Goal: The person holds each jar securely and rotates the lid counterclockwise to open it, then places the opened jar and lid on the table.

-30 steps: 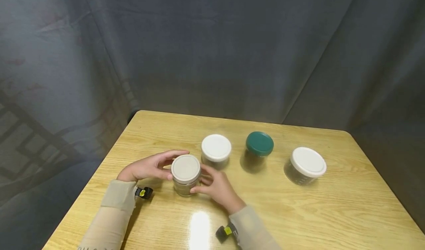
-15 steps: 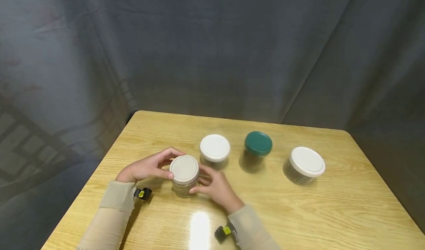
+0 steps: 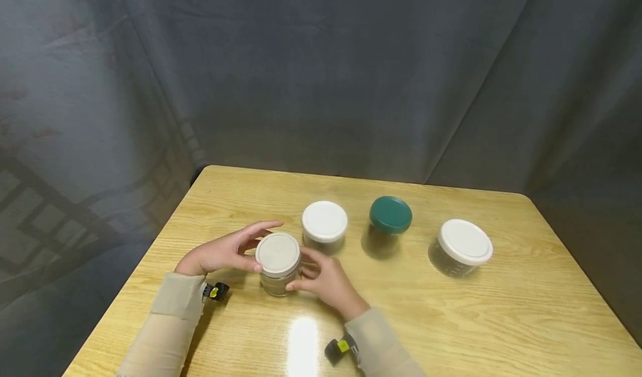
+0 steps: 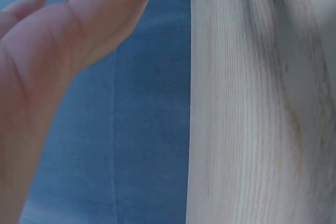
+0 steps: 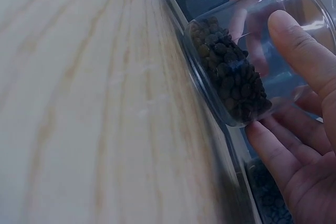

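A clear jar [image 3: 275, 285] with a beige lid [image 3: 278, 254] stands between the hands at the left of the table. From the left, my left hand [image 3: 225, 252] holds the lid, its thumb on the near rim and its fingers along the far side. The right hand [image 3: 328, 283] grips the jar's body from the right. In the right wrist view, small dark bean-like pieces [image 5: 231, 72] fill the bottom of the jar, and the thumb [image 5: 296, 40] lies along its wall. Only the palm side of the left hand [image 4: 68, 40] shows in the left wrist view.
Behind and to the right stand a white-lidded jar [image 3: 325, 224], a green-lidded jar [image 3: 389, 221] and another white-lidded container [image 3: 461, 249]. The wooden table [image 3: 476, 321] ends at a grey curtain [image 3: 321, 87] at the back.
Both hands stay at the jar in nearly the same place. The left hand's fingers have shifted slightly at the far side of the lid.
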A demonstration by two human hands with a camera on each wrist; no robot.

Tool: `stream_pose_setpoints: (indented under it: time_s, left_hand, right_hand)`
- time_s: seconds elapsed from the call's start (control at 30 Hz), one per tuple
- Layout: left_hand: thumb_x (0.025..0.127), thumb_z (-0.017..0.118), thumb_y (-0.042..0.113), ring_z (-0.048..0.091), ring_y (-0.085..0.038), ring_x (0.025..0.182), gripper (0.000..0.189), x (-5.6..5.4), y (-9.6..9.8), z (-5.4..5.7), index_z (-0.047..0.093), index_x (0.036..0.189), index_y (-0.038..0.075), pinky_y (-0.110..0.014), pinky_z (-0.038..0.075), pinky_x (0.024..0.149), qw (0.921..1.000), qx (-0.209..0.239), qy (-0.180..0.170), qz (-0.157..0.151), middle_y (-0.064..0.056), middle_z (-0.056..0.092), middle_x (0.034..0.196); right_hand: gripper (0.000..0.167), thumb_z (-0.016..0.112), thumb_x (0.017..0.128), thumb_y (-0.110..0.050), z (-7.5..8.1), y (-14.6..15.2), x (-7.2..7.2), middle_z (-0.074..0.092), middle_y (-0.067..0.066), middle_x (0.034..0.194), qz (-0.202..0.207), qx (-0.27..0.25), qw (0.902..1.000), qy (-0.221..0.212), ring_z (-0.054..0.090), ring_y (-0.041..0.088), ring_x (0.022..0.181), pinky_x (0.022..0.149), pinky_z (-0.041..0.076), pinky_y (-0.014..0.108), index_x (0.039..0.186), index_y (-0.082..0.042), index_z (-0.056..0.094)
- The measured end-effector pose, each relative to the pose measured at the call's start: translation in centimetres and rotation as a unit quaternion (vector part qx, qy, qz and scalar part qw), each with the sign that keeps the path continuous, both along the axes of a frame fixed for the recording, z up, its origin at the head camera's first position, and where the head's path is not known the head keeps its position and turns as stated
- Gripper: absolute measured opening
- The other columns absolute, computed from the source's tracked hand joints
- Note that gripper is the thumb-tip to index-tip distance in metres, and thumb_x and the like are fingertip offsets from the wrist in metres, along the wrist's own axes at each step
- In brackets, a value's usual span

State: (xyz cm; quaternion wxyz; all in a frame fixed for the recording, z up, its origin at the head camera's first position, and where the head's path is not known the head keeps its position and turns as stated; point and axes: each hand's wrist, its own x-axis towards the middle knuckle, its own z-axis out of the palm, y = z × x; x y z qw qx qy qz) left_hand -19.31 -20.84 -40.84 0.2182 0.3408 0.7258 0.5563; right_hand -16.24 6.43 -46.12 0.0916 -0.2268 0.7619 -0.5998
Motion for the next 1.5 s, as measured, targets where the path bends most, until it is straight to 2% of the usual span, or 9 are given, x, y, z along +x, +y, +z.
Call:
stream_pose_setpoints:
  time_s: [0.1, 0.27, 0.37, 0.57, 0.67, 0.93, 1.2, 1.4, 1.5]
  left_hand:
    - [0.094, 0.073, 0.011, 0.045, -0.022, 0.135, 0.075, -0.08, -0.13, -0.05, 0.032, 0.158, 0.008, -0.056, 0.035, 0.111, 0.9999, 0.007, -0.003, -0.014, -0.018, 0.041, 0.154]
    - [0.097, 0.068, 0.008, 0.047, -0.02, 0.134, 0.065, -0.2, -0.25, -0.21, 0.037, 0.154, 0.005, -0.042, 0.039, 0.112, 0.9995, 0.023, 0.0, -0.023, -0.016, 0.047, 0.149]
    - [0.096, 0.068, 0.006, 0.049, -0.022, 0.132, 0.061, -0.2, -0.23, -0.27, 0.04, 0.15, 0.004, -0.047, 0.04, 0.11, 0.9995, 0.025, 0.006, -0.02, -0.016, 0.048, 0.146]
    - [0.092, 0.073, 0.004, 0.05, -0.025, 0.131, 0.056, -0.11, -0.02, -0.2, 0.045, 0.141, 0.005, -0.061, 0.035, 0.108, 0.9997, 0.023, 0.009, -0.002, -0.015, 0.05, 0.142]
    - [0.091, 0.076, 0.006, 0.05, -0.025, 0.132, 0.058, -0.13, 0.06, -0.12, 0.045, 0.14, 0.005, -0.061, 0.035, 0.109, 0.9997, 0.021, 0.011, 0.003, -0.016, 0.05, 0.141]
    - [0.093, 0.074, 0.009, 0.046, -0.021, 0.135, 0.073, -0.23, -0.19, -0.32, 0.036, 0.156, 0.008, -0.06, 0.035, 0.109, 0.9998, 0.014, -0.001, -0.013, -0.015, 0.044, 0.153]
    - [0.091, 0.075, 0.005, 0.051, -0.026, 0.129, 0.064, -0.21, 0.0, -0.33, 0.043, 0.146, 0.005, -0.06, 0.038, 0.106, 0.9996, 0.017, 0.021, -0.006, -0.016, 0.049, 0.145]
    - [0.087, 0.079, 0.006, 0.052, -0.032, 0.126, 0.066, 0.14, 0.35, 0.09, 0.042, 0.141, 0.005, -0.049, 0.049, 0.102, 0.9997, 0.021, -0.004, 0.009, -0.016, 0.046, 0.142]
    - [0.087, 0.08, 0.007, 0.051, -0.031, 0.127, 0.07, 0.15, 0.32, 0.08, 0.04, 0.145, 0.006, -0.051, 0.048, 0.103, 0.9998, 0.019, -0.006, 0.008, -0.017, 0.045, 0.143]
  right_hand:
    - [0.08, 0.09, 0.072, -0.01, 0.01, 0.04, -0.02, 0.056, 0.023, 0.141, 0.0, -0.001, 1.0, -0.004, 0.062, 0.036, 0.122, 0.095, 0.054, 0.027, 0.142, 0.002, 0.053]
    - [0.08, 0.09, 0.073, -0.01, 0.0, 0.04, -0.03, 0.056, 0.023, 0.142, 0.0, 0.001, 1.0, -0.01, 0.063, 0.036, 0.121, 0.095, 0.054, 0.027, 0.142, 0.001, 0.053]
    - [0.079, 0.09, 0.073, -0.01, 0.01, 0.04, -0.04, 0.056, 0.023, 0.141, 0.0, 0.001, 1.0, -0.01, 0.063, 0.036, 0.121, 0.095, 0.054, 0.027, 0.142, 0.001, 0.053]
    - [0.079, 0.09, 0.072, -0.01, 0.08, 0.11, -0.03, 0.057, 0.022, 0.141, 0.002, 0.001, 1.0, -0.006, 0.062, 0.036, 0.122, 0.095, 0.054, 0.027, 0.142, 0.0, 0.054]
    - [0.079, 0.09, 0.072, -0.01, 0.14, 0.15, -0.02, 0.057, 0.022, 0.14, 0.002, 0.002, 1.0, -0.006, 0.062, 0.036, 0.122, 0.095, 0.055, 0.027, 0.142, 0.0, 0.054]
    - [0.079, 0.09, 0.073, -0.011, 0.16, 0.15, 0.0, 0.057, 0.022, 0.14, 0.0, 0.007, 0.9999, -0.008, 0.064, 0.036, 0.12, 0.094, 0.055, 0.026, 0.142, 0.001, 0.053]
    - [0.08, 0.091, 0.072, -0.012, -0.07, 0.09, -0.09, 0.058, 0.022, 0.14, 0.0, 0.011, 0.9999, -0.003, 0.065, 0.036, 0.118, 0.094, 0.055, 0.025, 0.142, 0.001, 0.053]
    - [0.079, 0.09, 0.072, -0.01, -0.05, 0.08, -0.07, 0.058, 0.022, 0.14, 0.002, 0.007, 1.0, 0.003, 0.064, 0.035, 0.12, 0.094, 0.055, 0.025, 0.141, 0.002, 0.053]
    - [0.079, 0.09, 0.072, -0.01, 0.02, 0.07, -0.03, 0.058, 0.022, 0.139, 0.0, 0.005, 1.0, 0.001, 0.063, 0.035, 0.12, 0.094, 0.055, 0.025, 0.141, 0.002, 0.054]
